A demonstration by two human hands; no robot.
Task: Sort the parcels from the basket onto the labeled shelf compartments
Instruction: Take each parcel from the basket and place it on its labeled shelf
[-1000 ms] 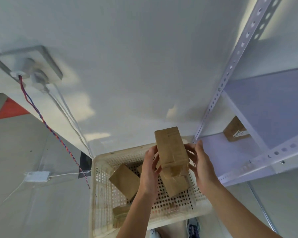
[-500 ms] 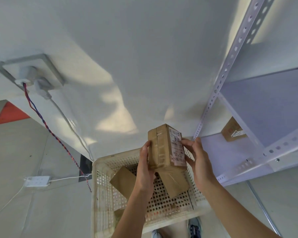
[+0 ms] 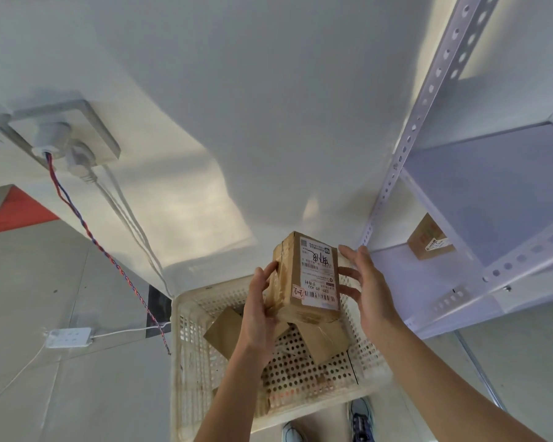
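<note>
A brown cardboard parcel [image 3: 307, 279] with a white shipping label facing me is held above the white perforated basket [image 3: 186, 346]. My left hand [image 3: 259, 311] grips its left side, thumb on the front edge. My right hand [image 3: 364, 288] has straight spread fingers touching the parcel's right side. Two more brown parcels lie in the basket, one [image 3: 222, 331] at the left and one [image 3: 323, 341] under the held parcel. The white metal shelf [image 3: 460, 282] stands to the right with one small parcel [image 3: 428, 239] on a lower compartment.
A wall socket [image 3: 67, 145] with a red-blue twisted cable [image 3: 103, 250] and white cords is at the left. A white power strip [image 3: 69, 337] lies on the floor. The shelf's perforated upright [image 3: 412, 132] rises at the right. My shoes show below the basket.
The parcel has been lifted higher out of the basket and turned, so its label now faces me. My right hand's fingers have spread along its right side.
</note>
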